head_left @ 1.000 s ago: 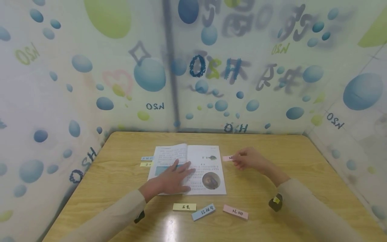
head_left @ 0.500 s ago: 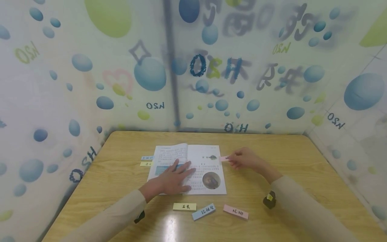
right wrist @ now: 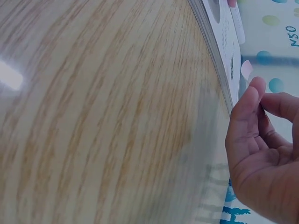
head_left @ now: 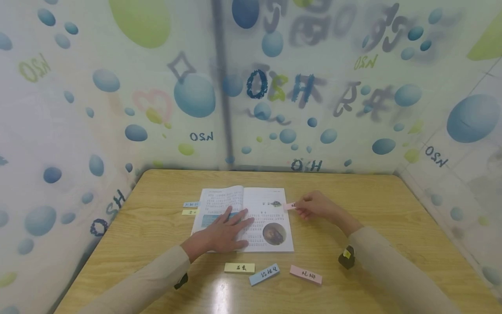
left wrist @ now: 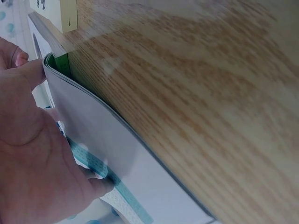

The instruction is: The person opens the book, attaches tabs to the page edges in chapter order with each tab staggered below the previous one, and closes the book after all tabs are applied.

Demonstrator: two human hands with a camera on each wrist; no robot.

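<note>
An open book (head_left: pixel 270 196) lies on the wooden table, with printed text and a round picture on its right page. My left hand (head_left: pixel 225 233) rests spread across the middle of the pages, fingers straight. Between thumb and fingertips my right hand (head_left: pixel 317 206) pinches a pink sticky note (head_left: pixel 290 206) with dark writing, its free end overlapping the book's right edge. In the right wrist view a bit of the pink note (right wrist: pixel 247 70) shows past the fingertips. A blue sticky note (head_left: pixel 191 204) and a yellow sticky note (head_left: pixel 189 212) stick out from the book's left edge.
In front of the book lie three sticky-note pads with writing: a yellow pad (head_left: pixel 239 268), a blue pad (head_left: pixel 264 274) and a pink pad (head_left: pixel 306 274). A wall (head_left: pixel 337 109) printed with bubbles and letters stands right behind the table (head_left: pixel 157 261).
My right hand has moved left with the pink sticky note, bringing its end from beside the book to over the right page edge. My left hand has stayed in place.
</note>
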